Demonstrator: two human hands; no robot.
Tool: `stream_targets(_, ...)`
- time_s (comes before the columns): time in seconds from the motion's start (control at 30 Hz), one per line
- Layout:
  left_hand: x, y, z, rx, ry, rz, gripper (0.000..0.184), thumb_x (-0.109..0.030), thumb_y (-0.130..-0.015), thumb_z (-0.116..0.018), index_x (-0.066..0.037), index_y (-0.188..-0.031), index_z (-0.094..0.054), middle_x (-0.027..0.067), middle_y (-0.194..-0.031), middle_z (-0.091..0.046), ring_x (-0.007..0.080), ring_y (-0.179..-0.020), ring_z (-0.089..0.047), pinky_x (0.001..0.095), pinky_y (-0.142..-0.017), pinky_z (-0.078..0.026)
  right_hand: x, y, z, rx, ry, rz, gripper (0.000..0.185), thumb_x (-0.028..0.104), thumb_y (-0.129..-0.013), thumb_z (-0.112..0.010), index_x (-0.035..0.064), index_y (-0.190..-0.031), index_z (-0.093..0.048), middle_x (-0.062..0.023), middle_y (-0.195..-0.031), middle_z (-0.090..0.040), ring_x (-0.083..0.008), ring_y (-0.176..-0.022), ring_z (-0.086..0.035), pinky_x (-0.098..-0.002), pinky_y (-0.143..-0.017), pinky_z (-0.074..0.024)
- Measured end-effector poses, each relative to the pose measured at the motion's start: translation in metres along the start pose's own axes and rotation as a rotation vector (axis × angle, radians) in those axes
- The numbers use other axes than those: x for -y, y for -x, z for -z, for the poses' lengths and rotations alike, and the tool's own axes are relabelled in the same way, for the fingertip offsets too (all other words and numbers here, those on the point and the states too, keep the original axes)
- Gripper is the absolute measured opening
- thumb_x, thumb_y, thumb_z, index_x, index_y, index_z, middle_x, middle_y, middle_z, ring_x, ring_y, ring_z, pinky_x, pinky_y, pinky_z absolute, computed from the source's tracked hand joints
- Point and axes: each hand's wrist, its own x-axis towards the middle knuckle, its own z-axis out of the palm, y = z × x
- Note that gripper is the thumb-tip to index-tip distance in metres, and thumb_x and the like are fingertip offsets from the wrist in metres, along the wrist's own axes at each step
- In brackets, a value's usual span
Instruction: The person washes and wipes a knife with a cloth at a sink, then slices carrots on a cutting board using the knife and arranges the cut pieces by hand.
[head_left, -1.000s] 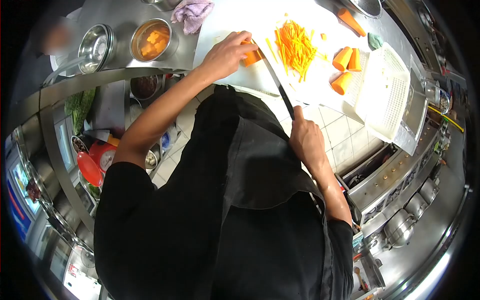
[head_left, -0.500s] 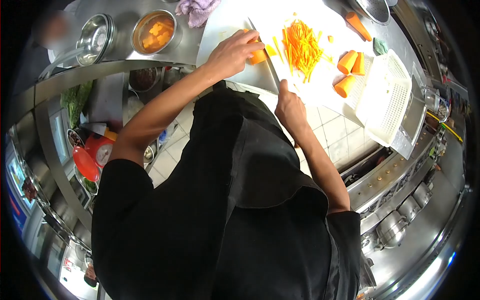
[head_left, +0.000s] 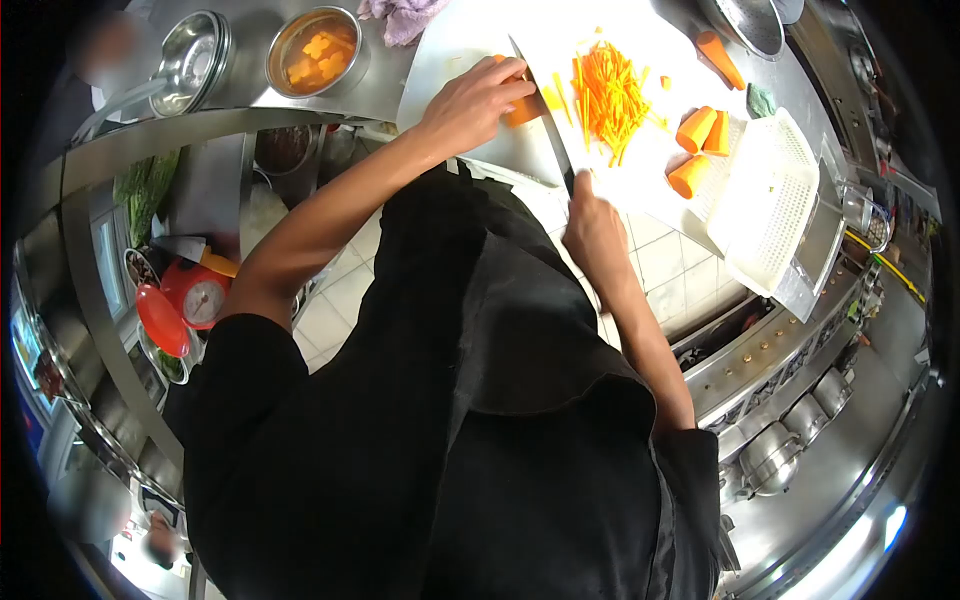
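My left hand is closed over a carrot piece on the white cutting board, its fingertips bent on top. In my right hand is the handle of a knife; its long blade lies along the right side of that piece. Thin carrot slices rest just right of the blade. Beyond them is a heap of carrot strips. Several thicker carrot chunks sit farther right on the board, and a longer carrot lies behind them.
A white perforated basket stands at the right edge. At the back left are a steel bowl with carrot shapes in liquid, stacked bowls and a purple cloth. A red scale is on a lower shelf at left.
My right hand and the knife handle have shifted slightly down and right in view. My left hand stays on the carrot piece. At the lower left, a blurred person has come into view.
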Motion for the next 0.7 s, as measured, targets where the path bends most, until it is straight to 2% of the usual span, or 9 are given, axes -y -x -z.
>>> stream_targets(0.1,0.001,0.000,-0.002,-0.015,-0.004,0.000,0.029,0.004,-0.074,-0.062,-0.005,-0.101,-0.060,0.0043,-0.108,-0.052,0.0244,-0.103,-0.052,0.0356,-0.083,-0.047,-0.009,-0.046,-0.034,-0.064,-0.016,0.022,0.017,0.004,-0.085,-0.048,-0.0004,-0.096,-0.037,-0.0303,-0.067,-0.058,-0.0487,-0.066,-0.058,-0.0562,-0.060,-0.0442)
stream_targets(0.17,0.004,0.000,-0.004,-0.031,-0.024,-0.009,0.030,0.004,-0.074,-0.062,-0.006,-0.102,-0.060,0.0043,-0.109,-0.053,0.0241,-0.104,-0.052,0.0353,-0.083,-0.048,-0.006,-0.048,-0.029,-0.046,0.008,-0.002,0.017,0.004,-0.085,-0.049,-0.0003,-0.097,-0.037,-0.0304,-0.067,-0.058,-0.0487,-0.067,-0.058,-0.0559,-0.061,-0.0446)
stream_targets(0.27,0.005,-0.001,-0.006,-0.095,-0.068,-0.016,0.029,0.004,-0.074,-0.062,-0.006,-0.101,-0.060,0.0047,-0.110,-0.053,0.0245,-0.105,-0.052,0.0351,-0.083,-0.048,-0.002,-0.028,-0.008,-0.005,0.033,-0.037,0.018,0.004,-0.085,-0.049,0.0000,-0.099,-0.038,-0.0308,-0.068,-0.058,-0.0488,-0.067,-0.058,-0.0554,-0.061,-0.0455)
stream_targets(0.43,0.001,0.000,-0.002,-0.003,0.003,0.044,0.027,0.002,-0.074,-0.062,-0.005,-0.100,-0.059,0.0056,-0.112,-0.053,0.0259,-0.104,-0.052,0.0355,-0.084,-0.048,0.019,0.021,0.038,0.138,0.078,-0.125,0.025,0.002,-0.084,-0.051,-0.0019,-0.105,-0.039,-0.0317,-0.072,-0.059,-0.0487,-0.072,-0.059,-0.0563,-0.067,-0.0458)
stream_targets(0.53,0.004,0.003,-0.009,-0.088,-0.028,-0.003,0.028,0.002,-0.074,-0.062,-0.004,-0.101,-0.059,0.0054,-0.113,-0.053,0.0259,-0.104,-0.052,0.0351,-0.084,-0.048,0.014,0.014,0.025,0.103,0.042,-0.090,0.024,0.003,-0.084,-0.052,-0.0027,-0.104,-0.039,-0.0320,-0.072,-0.059,-0.0492,-0.071,-0.059,-0.0564,-0.066,-0.0455)
stream_targets(0.7,0.002,0.003,-0.007,-0.068,-0.024,0.006,0.030,0.001,-0.074,-0.062,-0.004,-0.103,-0.060,0.0055,-0.113,-0.052,0.0256,-0.104,-0.052,0.0351,-0.085,-0.048,0.003,-0.058,-0.024,-0.002,-0.003,-0.005,0.019,0.004,-0.085,-0.051,-0.0015,-0.098,-0.038,-0.0318,-0.071,-0.059,-0.0491,-0.071,-0.058,-0.0563,-0.064,-0.0451)
